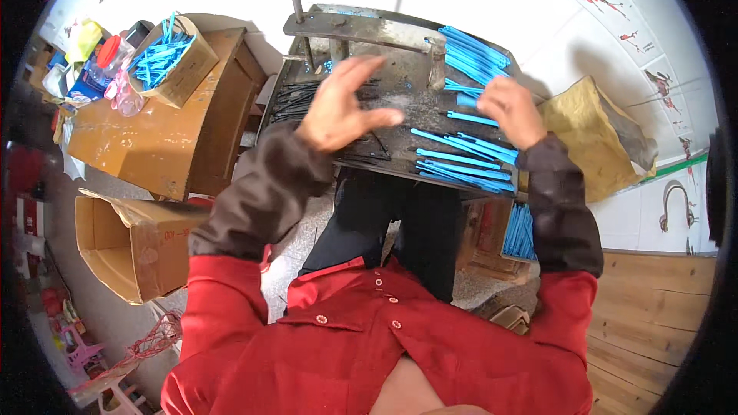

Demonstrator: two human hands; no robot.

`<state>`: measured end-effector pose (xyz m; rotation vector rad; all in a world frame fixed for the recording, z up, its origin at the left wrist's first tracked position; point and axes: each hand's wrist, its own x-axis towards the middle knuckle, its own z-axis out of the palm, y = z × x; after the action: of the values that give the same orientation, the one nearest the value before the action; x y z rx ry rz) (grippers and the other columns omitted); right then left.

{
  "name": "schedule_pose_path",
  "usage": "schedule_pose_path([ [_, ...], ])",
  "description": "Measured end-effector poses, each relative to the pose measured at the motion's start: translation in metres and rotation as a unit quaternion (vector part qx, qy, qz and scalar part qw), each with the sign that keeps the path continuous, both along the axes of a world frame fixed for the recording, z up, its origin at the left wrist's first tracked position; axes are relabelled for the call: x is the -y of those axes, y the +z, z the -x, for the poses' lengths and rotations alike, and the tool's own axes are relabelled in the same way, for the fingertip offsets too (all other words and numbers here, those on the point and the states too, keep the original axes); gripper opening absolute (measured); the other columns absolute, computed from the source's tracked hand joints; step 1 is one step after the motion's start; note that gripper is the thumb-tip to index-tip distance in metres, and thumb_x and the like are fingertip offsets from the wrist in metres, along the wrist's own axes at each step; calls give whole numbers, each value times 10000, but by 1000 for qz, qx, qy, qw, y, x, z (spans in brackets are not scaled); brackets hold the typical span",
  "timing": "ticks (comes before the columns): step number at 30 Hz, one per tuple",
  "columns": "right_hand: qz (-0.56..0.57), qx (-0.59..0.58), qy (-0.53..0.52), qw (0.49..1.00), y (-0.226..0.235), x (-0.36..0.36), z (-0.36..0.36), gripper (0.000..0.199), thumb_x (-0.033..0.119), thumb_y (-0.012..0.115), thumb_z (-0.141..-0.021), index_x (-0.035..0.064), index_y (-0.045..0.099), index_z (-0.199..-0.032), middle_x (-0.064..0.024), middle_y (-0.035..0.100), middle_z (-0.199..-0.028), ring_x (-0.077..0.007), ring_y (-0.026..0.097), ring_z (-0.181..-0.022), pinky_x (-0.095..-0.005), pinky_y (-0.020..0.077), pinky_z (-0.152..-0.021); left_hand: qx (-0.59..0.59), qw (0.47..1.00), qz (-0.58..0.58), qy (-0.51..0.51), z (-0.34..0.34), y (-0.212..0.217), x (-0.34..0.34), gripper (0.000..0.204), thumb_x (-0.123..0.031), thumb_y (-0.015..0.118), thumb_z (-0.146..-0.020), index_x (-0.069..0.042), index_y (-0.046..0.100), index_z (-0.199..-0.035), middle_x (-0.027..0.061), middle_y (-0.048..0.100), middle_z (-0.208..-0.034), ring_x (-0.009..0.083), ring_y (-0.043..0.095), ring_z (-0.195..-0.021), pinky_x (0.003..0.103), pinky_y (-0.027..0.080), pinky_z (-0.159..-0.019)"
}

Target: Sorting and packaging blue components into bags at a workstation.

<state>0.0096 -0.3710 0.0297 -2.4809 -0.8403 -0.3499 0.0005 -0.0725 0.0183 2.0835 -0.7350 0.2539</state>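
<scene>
My left hand (344,104) hovers with fingers spread over a dark metal work table (400,111), above a scatter of thin black rods (304,98). It holds nothing that I can see. My right hand (511,110) rests on the table's right side among several long blue plastic sticks (461,161); its fingers curl down and what they grip is hidden. A bigger bundle of blue sticks (473,54) lies at the table's far right corner. Both sleeves are dark brown over a red jacket.
A wooden desk (161,138) on the left carries a cardboard box of blue sticks (165,58) and bottles. An open cardboard box (127,242) sits on the floor. A tan sack (596,134) stands to the right, more blue sticks (520,232) below the table.
</scene>
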Motion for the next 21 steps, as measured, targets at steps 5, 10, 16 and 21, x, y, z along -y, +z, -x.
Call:
schedule_pose_path([
  [5,41,-167,76,982,7,-25,49,147,134,578,-753,-2,580,-697,-122,512,-692,-276,521,-685,-360,415,-616,82,960,-214,158,14,-4,-30,1007,-626,670,-522,99,387,-1160,199,433,-1125,329,373,-1105,414,276,-957],
  [10,24,-111,79,990,12,-36,48,145,134,580,-760,-9,586,-733,-123,521,-706,-286,528,-695,-362,417,-614,16,928,-319,190,12,-9,-22,1022,-690,572,-594,126,365,-1173,230,411,-1132,331,375,-1092,415,282,-952],
  [16,61,-111,80,989,15,-42,53,143,108,573,-764,-34,571,-770,-124,522,-727,-272,528,-681,-332,418,-612,-23,953,-257,160,-1,-13,-51,833,-560,567,-703,94,387,-1186,236,447,-1105,348,413,-1067,393,331,-917],
  [21,50,-67,80,993,15,-36,50,140,141,593,-749,2,578,-748,-117,511,-713,-288,527,-692,-361,424,-631,48,954,-277,101,-3,-19,-52,669,-422,629,-711,14,437,-1181,227,441,-1134,347,402,-1099,371,323,-934],
])
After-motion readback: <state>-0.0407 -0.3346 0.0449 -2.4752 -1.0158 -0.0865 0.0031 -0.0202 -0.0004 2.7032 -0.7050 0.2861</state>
